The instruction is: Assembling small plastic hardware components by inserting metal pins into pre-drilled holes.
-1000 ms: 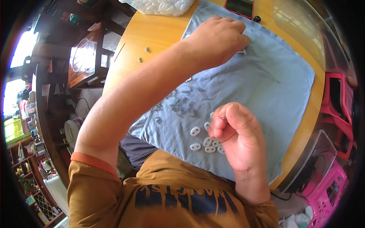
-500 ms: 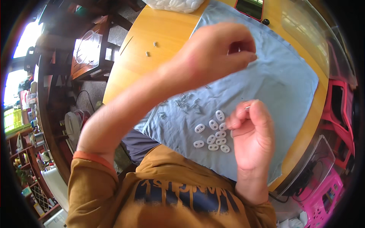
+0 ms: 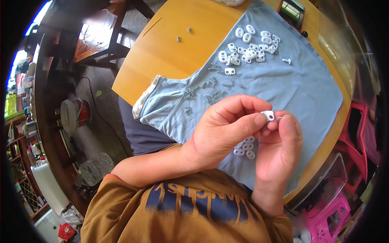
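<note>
My left hand (image 3: 227,131) pinches a white plastic cord-lock part (image 3: 265,113) with a round hole, between thumb and fingertips. Close against it, my right hand (image 3: 279,156) is closed with a small metal spring (image 3: 279,118) at its fingertips, only its end showing. Both hands meet above a light blue cloth (image 3: 312,105). Beneath them lies a group of white two-hole oval cord-lock parts (image 3: 250,154), partly hidden by my left hand. Loose metal springs (image 3: 210,97) are scattered beyond my left wrist. Farther off sits a pile of white cord-lock parts (image 3: 260,56).
The cloth covers part of a yellow wooden table (image 3: 162,56), where two small metal springs (image 3: 178,39) lie. A single white stemmed piece (image 3: 287,61) is right of the pile. A phone (image 3: 291,12) rests at the far edge. Pink plastic stools (image 3: 330,216) stand at the right.
My left hand has come back from the far side of the cloth to my right hand, now with a white cord-lock part. The far pile has come into sight.
</note>
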Demonstrator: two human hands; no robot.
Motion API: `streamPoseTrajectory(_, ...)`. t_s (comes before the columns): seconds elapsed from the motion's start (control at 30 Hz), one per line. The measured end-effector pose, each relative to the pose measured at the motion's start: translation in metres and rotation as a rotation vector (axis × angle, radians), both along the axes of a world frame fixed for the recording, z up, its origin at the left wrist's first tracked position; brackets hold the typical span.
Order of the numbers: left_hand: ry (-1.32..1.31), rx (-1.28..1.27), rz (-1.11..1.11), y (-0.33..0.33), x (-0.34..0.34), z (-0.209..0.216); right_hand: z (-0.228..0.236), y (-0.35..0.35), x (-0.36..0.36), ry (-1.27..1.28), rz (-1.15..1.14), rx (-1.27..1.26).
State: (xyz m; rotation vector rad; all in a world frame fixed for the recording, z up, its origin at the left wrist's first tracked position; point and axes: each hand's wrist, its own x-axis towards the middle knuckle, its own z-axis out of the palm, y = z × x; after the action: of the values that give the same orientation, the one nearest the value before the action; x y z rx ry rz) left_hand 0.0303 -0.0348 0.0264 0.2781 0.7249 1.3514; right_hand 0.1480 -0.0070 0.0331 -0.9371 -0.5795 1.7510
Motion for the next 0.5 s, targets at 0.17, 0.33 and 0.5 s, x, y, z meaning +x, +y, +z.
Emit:
streamPoseTrajectory(0.17, 0.415, 0.073, -0.058, -0.004, -0.005, 0.005, 0.001, -0.005, -0.002, -0.048, -0.003, 0.028)
streamPoseTrajectory(0.33, 0.861, 0.27, -0.066, -0.001, -0.014, 0.003, 0.0, -0.007, -0.003, -0.084, -0.011, 0.034)
streamPoseTrajectory(0.5, 0.594, 0.174, -0.078, -0.005, -0.013, 0.006, -0.001, -0.007, -0.003, -0.076, -0.007, 0.073)
